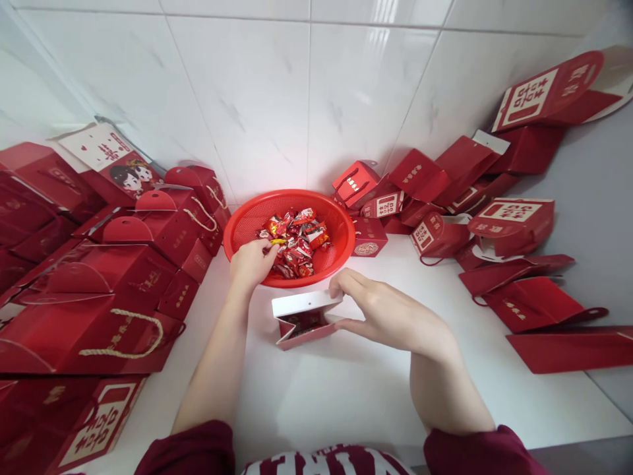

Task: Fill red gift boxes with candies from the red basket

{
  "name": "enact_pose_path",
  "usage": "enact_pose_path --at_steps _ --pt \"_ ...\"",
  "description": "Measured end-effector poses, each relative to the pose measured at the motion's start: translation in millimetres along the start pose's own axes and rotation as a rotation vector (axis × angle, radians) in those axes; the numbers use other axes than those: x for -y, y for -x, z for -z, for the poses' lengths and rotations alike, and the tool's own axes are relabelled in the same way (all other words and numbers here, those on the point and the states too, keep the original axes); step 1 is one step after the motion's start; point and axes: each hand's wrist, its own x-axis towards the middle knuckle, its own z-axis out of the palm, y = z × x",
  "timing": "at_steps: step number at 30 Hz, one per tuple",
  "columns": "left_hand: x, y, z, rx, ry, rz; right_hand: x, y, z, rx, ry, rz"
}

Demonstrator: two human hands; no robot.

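Head view: left hand [253, 261] at the sweets basket, right hand [388, 310] on an open gift carton
Left thumb and fingers pinch a yellow-wrapped sweet [278, 241] over wrapped sweets [297, 254] inside the red plastic basket [236, 221]; wrapper print too small to read. Right thumb and fingers grip the right edge of the gift carton [307, 303], which stands mouth-up on the white tabletop [336, 396] just before the basket; its contents are unclear. Writing: stylised double-happiness characters on the upper-right red box [533, 99]; gold Chinese lettering, not legible, on the rope-handled box [119, 330] at left; shirt [326, 462] letters partly cut off
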Motion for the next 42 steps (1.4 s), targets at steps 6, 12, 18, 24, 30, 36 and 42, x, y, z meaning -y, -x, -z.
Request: enact_pose_path --at_steps 6,12,18,24,30,36,42 --pt "-1.7 0.3 1.2 0.02 -0.003 0.02 -1.5 -2.6 2.6 -0.007 -0.016 0.028" --pt "-3.1 1.2 1.4 0.016 -0.008 0.028 -2.2 -5.3 7.1 0.079 0.012 0.102" --pt "-3.3 0.9 1.3 0.015 -0.017 0.027 -0.1 -6.0 8.6 0.152 0.048 0.13" --pt "-1.0 -2.6 -4.0 -0.003 0.014 0.02 4.9 -2.2 8.8 0.189 0.069 0.115" --pt "-17.4 23.0 39.4 -0.054 0.509 -0.319 10.3 1.1 7.5 0.16 0.075 0.116" --pt "-26.6 80.9 89.1 0.475 0.524 -0.606 8.1 -1.6 3.6 0.059 0.022 0.045" --pt "-20.4 89.1 75.8 0.492 0.392 -0.481 8.9 -1.7 -1.6 0.068 0.031 -0.072"
